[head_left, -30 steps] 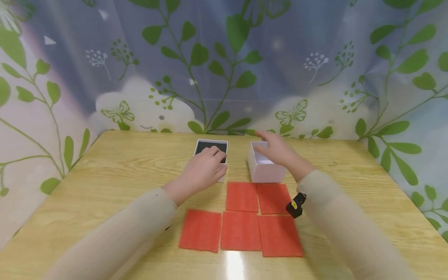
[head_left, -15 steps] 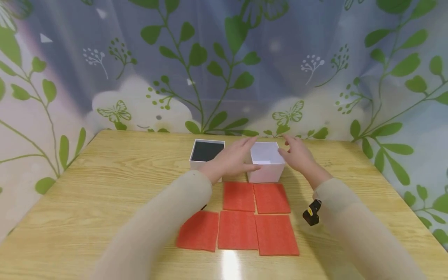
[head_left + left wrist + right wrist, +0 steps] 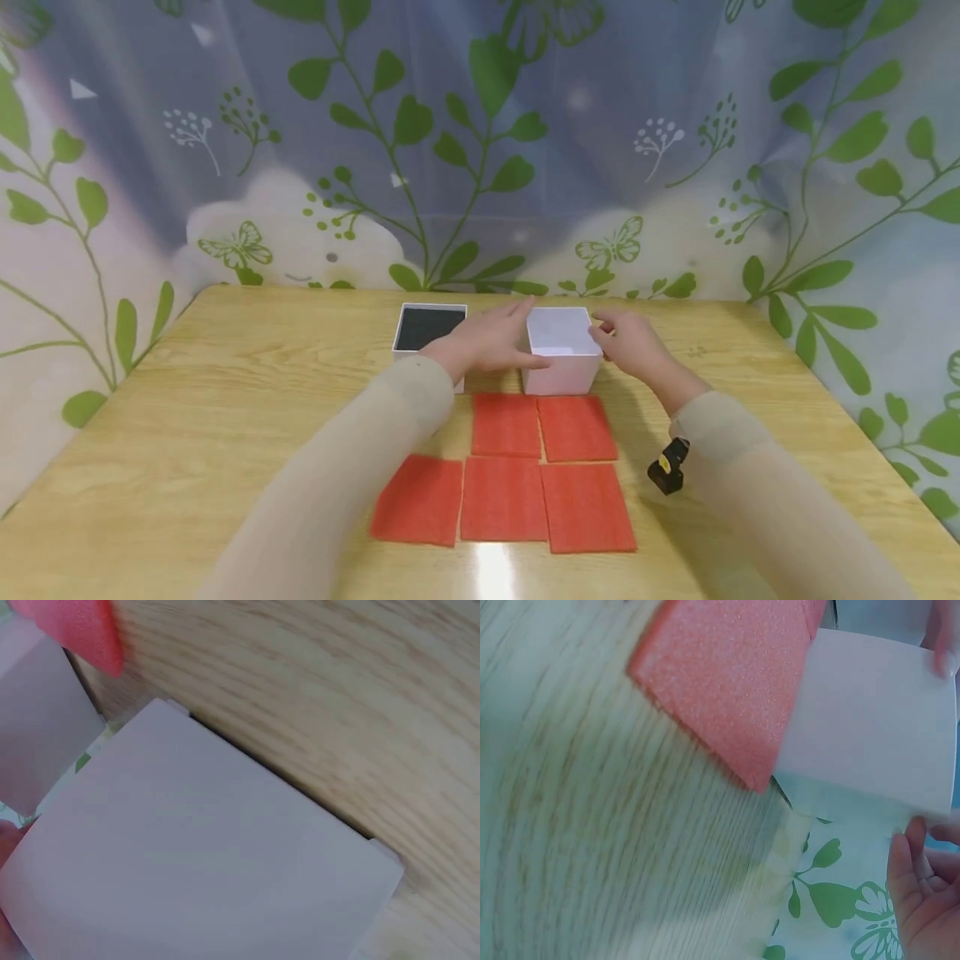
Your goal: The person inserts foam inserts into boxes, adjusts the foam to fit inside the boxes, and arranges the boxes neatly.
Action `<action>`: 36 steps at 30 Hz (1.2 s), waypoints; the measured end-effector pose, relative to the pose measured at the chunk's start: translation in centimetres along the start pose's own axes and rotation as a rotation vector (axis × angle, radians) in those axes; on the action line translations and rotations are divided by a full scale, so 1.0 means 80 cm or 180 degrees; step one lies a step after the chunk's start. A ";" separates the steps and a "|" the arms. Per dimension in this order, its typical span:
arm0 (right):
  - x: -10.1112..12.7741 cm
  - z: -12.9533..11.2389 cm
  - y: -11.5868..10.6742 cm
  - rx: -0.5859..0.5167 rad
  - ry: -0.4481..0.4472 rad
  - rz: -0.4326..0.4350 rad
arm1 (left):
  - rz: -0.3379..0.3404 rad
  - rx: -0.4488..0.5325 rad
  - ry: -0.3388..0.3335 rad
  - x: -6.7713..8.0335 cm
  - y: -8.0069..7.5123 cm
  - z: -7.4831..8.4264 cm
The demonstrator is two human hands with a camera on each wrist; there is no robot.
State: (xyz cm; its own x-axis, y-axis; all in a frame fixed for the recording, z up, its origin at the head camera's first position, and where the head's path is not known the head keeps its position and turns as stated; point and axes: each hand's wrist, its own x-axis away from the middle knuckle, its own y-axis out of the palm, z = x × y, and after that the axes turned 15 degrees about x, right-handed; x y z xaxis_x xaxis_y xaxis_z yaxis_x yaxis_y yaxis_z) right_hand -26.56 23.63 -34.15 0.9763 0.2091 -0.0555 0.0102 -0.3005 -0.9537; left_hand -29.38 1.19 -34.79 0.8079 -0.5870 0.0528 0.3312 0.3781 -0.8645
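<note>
Nearest to my head camera, two beige knitted-looking sleeves, the left sleeve (image 3: 360,467) and the right sleeve (image 3: 772,483), reach forward over the table, with a small black device bearing a yellow mark (image 3: 667,467) by the right cuff. Between them I see five soft, grainy red squares lying flat: a front row with a left square (image 3: 417,500), a middle square (image 3: 504,498) and a right square (image 3: 587,508), then a back pair, one to the left (image 3: 506,426) and one to the right (image 3: 577,428). Just beyond that pair stands an open-topped white box (image 3: 562,377), upright, pale inside. The person's left hand (image 3: 491,340) is spread wide at its left side, thumb reaching across the front wall. The right hand (image 3: 636,342) is narrower, fingers bent at the right rim; I cannot tell whether they pinch it. Just left of the left hand is a second white box (image 3: 202,840), partly hidden by that wrist, with flat black material (image 3: 431,327) near its rim. All rests on a light wood-grain table (image 3: 225,417). Farthest off hangs a blue-and-white curtain (image 3: 450,125) printed with green leaves and butterflies.
</note>
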 end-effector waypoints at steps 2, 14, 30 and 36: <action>0.001 0.000 0.001 -0.0022 -0.0009 -0.0044 | -0.0032 -0.0020 -0.0016 0.002 0.000 -0.001; 0.000 -0.004 0.003 -0.0120 -0.0021 -0.0119 | -0.0122 -0.0254 -0.0069 0.006 -0.007 -0.001; 0.000 -0.004 0.006 -0.0088 0.0057 -0.0276 | -0.0067 -0.0094 -0.0115 0.006 -0.004 -0.006; -0.001 -0.004 0.009 0.0040 0.0023 -0.0280 | 0.0034 -0.0039 -0.0122 0.005 -0.004 -0.008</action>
State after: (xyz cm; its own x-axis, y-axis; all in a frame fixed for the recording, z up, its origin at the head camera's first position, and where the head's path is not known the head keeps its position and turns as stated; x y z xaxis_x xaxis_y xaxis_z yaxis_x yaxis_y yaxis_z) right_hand -26.52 23.09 -34.70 0.9733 0.2275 0.0307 0.0932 -0.2695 -0.9585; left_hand -29.47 0.34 -34.81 0.8295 -0.5550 0.0624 0.3166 0.3752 -0.8712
